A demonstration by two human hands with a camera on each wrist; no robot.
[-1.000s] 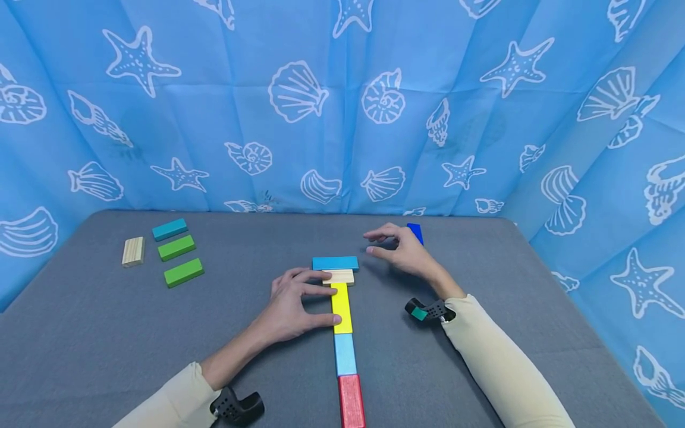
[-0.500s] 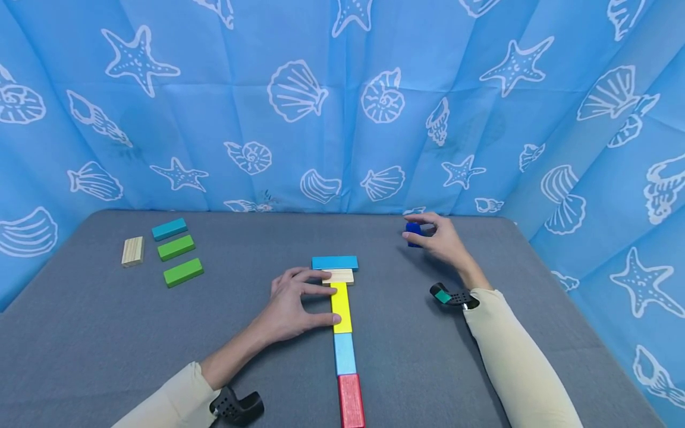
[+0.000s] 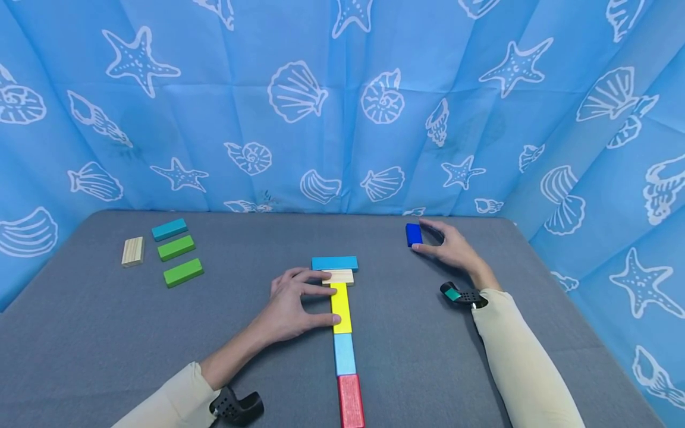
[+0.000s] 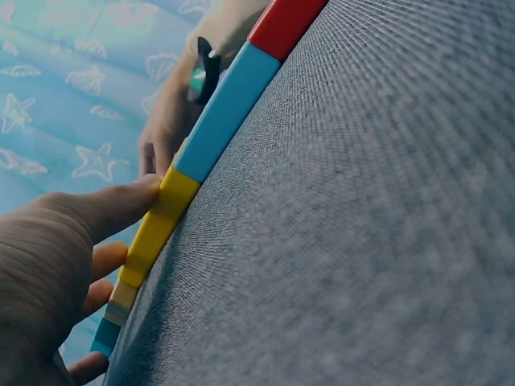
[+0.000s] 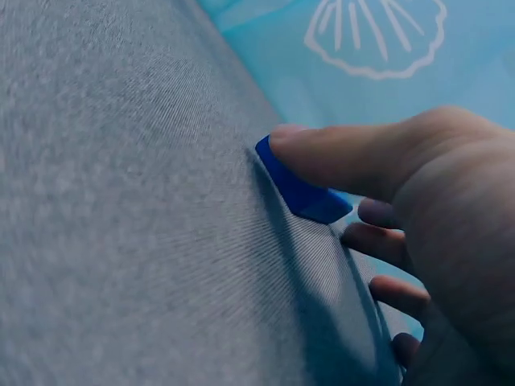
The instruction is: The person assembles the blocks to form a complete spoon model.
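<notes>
At a grey table [image 3: 235, 255], my left hand [image 3: 291, 307], fingers spread and unclenched, and right hand [image 3: 452, 247], grip impossible to tell, touch the yellow block [image 3: 343, 306] mid-table and the dark blue block [image 3: 414, 234] near the far edge. Even pressure on both ends should keep the latter level.

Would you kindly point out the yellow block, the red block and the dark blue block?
Yellow block [image 3: 343, 306]: head view, top face.
Red block [image 3: 351, 400]: head view, top face.
Dark blue block [image 3: 414, 233]: head view, top face.
</notes>
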